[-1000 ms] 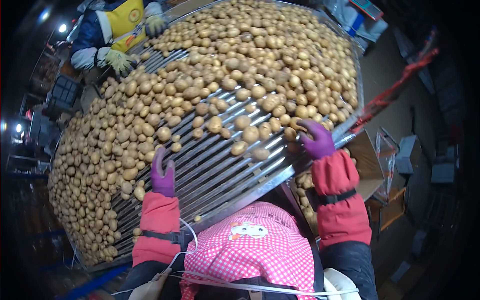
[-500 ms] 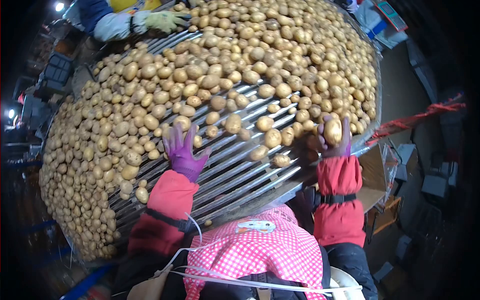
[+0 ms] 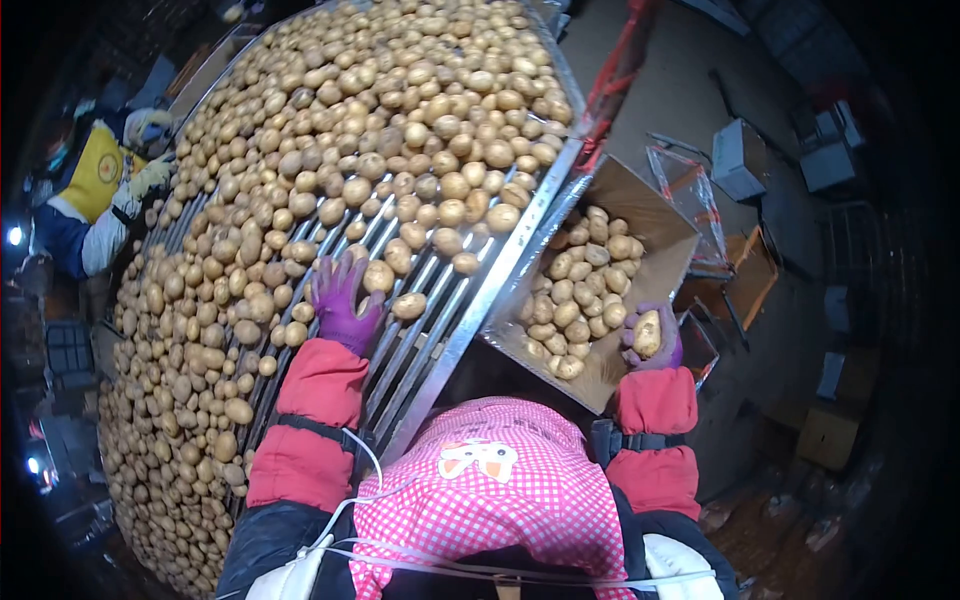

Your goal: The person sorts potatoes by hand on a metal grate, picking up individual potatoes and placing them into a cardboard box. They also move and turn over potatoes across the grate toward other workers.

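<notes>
My right hand (image 3: 655, 338), in a purple glove, holds a large oval potato (image 3: 647, 334) at the right side of an open cardboard box (image 3: 655, 215). Inside that box lies a heap of potatoes (image 3: 585, 290). On the left, my gloved left hand (image 3: 345, 305) rests with spread fingers on the slatted metal table (image 3: 400, 345), touching or very close to the loose potatoes there. A single potato (image 3: 378, 276) sits right by its fingertips. Many more potatoes (image 3: 400, 90) cover the table beyond.
A metal rim (image 3: 500, 270) separates the table from the box. Red wrapping (image 3: 610, 80) stretches up from the table's corner. Across the table stands a co-worker in a yellow apron (image 3: 98, 170), with a gloved hand (image 3: 152, 175) by the potatoes. White boxes (image 3: 740, 160) stand on the floor.
The view has swung to the right, bringing the filled box into sight. My right hand has carried its potato from the table to the box's side. My left hand stays spread over the slats.
</notes>
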Tool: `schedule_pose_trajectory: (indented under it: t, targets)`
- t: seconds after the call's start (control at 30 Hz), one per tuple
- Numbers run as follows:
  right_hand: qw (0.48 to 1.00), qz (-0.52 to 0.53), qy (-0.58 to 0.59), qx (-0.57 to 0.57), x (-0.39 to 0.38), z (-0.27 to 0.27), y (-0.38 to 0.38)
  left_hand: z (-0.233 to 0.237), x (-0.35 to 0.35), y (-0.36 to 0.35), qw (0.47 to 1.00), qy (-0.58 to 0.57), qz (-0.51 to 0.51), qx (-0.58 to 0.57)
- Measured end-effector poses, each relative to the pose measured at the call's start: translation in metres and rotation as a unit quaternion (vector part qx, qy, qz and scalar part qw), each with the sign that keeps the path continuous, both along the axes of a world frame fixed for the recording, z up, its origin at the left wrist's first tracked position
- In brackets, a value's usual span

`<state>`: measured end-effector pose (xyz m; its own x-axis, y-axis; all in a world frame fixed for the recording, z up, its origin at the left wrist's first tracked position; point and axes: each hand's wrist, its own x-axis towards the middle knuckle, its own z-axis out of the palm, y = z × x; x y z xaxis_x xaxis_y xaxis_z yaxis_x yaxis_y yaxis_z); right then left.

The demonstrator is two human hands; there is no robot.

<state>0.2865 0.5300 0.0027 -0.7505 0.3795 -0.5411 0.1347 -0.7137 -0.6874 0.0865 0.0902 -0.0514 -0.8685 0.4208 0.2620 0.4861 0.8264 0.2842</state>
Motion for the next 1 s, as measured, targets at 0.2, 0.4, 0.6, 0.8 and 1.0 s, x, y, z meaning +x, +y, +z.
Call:
schedule_pose_trajectory:
  t: [0.2,0.4,0.6,0.8,1.0]
  targets:
    - [0.965,-0.220,-0.136,0.046,0.129,-0.149,0.175,0.008,0.017,-0.006,0.997,0.007,0.008,0.073]
    - [0.850,0.010,-0.124,0.512,-0.004,-0.099,0.131,0.033,0.041,-0.060,0.989,0.031,0.126,0.074]
    - [0.598,0.164,0.157,0.769,-0.221,-0.002,-0.057,0.011,0.057,-0.120,0.984,0.066,0.162,-0.023]
    - [0.450,0.238,0.040,0.860,-0.396,-0.016,-0.141,0.027,0.048,-0.119,0.983,0.058,0.172,0.015]
    - [0.496,0.309,-0.031,0.811,-0.495,-0.033,-0.157,0.029,0.048,-0.120,0.980,0.038,0.194,0.010]
